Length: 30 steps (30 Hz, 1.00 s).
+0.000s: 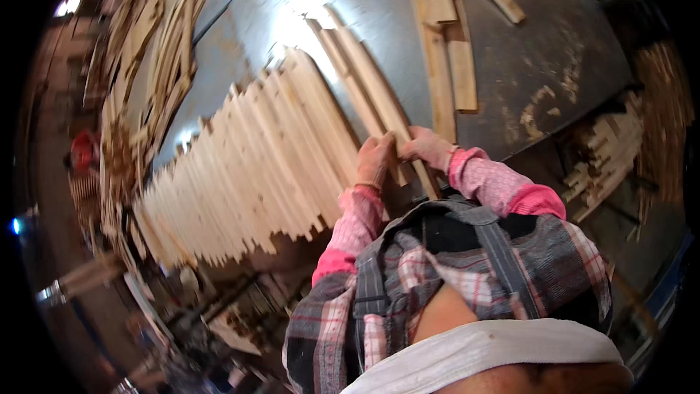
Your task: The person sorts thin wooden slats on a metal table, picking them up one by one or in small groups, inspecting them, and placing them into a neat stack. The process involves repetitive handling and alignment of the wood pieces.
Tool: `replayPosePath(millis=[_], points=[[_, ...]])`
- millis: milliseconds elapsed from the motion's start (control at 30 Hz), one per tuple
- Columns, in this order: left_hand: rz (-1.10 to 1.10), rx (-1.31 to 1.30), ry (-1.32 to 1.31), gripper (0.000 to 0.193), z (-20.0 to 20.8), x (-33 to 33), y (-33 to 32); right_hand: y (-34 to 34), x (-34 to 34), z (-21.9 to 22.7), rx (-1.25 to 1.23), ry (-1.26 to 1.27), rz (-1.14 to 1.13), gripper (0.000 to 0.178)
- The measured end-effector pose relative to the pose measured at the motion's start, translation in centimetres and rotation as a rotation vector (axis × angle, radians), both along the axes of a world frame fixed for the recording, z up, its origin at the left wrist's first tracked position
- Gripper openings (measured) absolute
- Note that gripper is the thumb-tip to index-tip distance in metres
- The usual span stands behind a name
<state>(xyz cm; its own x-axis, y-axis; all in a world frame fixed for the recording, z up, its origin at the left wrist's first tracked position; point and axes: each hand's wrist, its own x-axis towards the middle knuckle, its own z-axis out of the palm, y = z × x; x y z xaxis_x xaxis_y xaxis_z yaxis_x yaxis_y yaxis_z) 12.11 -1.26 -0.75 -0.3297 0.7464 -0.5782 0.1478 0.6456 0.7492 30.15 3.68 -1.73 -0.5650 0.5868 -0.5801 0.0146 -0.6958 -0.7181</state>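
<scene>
Two long, narrow wooden strips lie side by side on the metal tabletop, slanting away from my body toward the far left. My left hand (375, 160) is closed on the near end of the left wooden strip (346, 76). Close beside it, my right hand (428, 149) grips the right wooden strip (373, 82), whose end sticks out past the table's near edge. To the left of my left hand, many strips lie edge to edge as a wide panel (251, 142) with uneven ends. A narrow gap parts this panel from the two held strips.
Loose boards (436, 66) lie on the dark metal table (525, 66) ahead of my right hand, with wood shavings (536, 113) farther right. Long offcuts (171, 51) are heaped at the far left. Stacked wood (609, 153) stands low at the right, beyond the table's edge.
</scene>
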Motion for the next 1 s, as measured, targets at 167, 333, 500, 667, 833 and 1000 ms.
replayPosePath(millis=[167, 333, 500, 667, 833, 1000], points=[[0.059, -0.131, 0.108, 0.062, 2.8, 2.5, 0.8, -0.1, 1.7, -2.3, -0.2, 0.118, -0.114, 0.03], [0.135, -0.085, 0.086, 0.05, 1.2, 2.3, 1.3, 0.5, 2.4, -2.1, -0.173, 0.105, -0.059, 0.039], [0.058, -0.119, 0.359, 0.048, 0.1, 2.5, 1.7, 1.0, 0.5, 1.3, 0.365, -0.772, 0.419, 0.063], [0.021, -0.123, 0.468, 0.055, 0.9, 2.2, 1.8, 1.4, -1.0, 4.4, 0.329, -0.876, 0.566, 0.078], [0.005, -0.145, 0.289, 0.057, 1.6, 1.7, 3.2, 1.1, -0.6, 4.4, 0.386, -0.899, 0.484, 0.077], [0.039, -0.139, 0.346, 0.059, 0.4, 0.9, 2.2, 1.7, -0.1, 5.4, 0.422, -0.672, 0.28, 0.06]])
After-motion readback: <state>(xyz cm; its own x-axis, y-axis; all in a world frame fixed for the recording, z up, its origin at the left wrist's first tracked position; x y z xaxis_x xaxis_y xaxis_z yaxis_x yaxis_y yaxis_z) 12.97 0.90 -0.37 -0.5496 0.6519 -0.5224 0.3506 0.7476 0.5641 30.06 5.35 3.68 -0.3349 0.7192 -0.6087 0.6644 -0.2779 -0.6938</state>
